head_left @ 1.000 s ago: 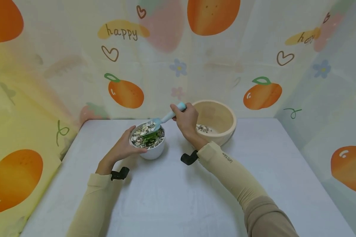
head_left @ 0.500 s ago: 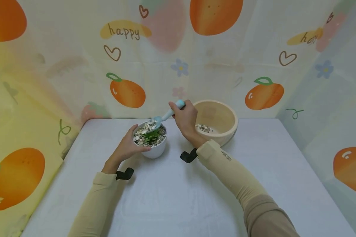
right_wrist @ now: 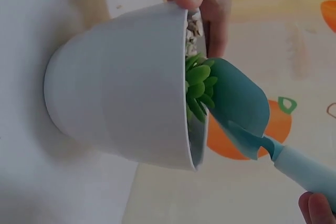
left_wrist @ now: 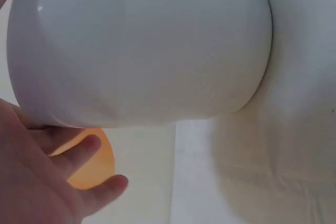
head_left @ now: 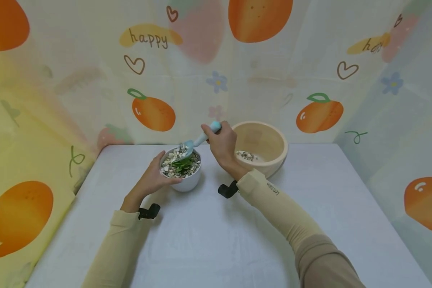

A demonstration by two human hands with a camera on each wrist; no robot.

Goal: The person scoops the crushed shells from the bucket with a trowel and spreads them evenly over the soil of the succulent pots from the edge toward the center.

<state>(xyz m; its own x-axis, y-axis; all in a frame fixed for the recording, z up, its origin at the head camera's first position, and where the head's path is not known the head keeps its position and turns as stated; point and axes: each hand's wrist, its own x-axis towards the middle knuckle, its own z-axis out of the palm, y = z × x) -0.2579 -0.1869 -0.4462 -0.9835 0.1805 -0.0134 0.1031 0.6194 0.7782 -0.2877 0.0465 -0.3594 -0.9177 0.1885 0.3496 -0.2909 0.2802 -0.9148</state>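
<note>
A white flowerpot (head_left: 188,184) stands near the table's back edge, filled with small pale stones (head_left: 167,170) around a green succulent (head_left: 183,165). My left hand (head_left: 148,178) holds the pot from its left side, thumb at the near rim; some of its fingers (left_wrist: 102,192) extend beyond the pot in the left wrist view. My right hand (head_left: 223,146) grips the handle of a light blue garden trowel (head_left: 203,139). The trowel's blade (right_wrist: 236,98), carrying stones, is tilted over the pot, close against the succulent's leaves.
Right of the pot, behind my right hand, stands a large beige bowl (head_left: 270,148) with some stones (head_left: 246,156) at its bottom. A white cloth covers the table (head_left: 201,240). Printed fabric (head_left: 216,48) hangs behind and at both sides.
My right hand and the trowel have moved slightly left over the pot. My left hand keeps its hold on the pot, which has barely shifted.
</note>
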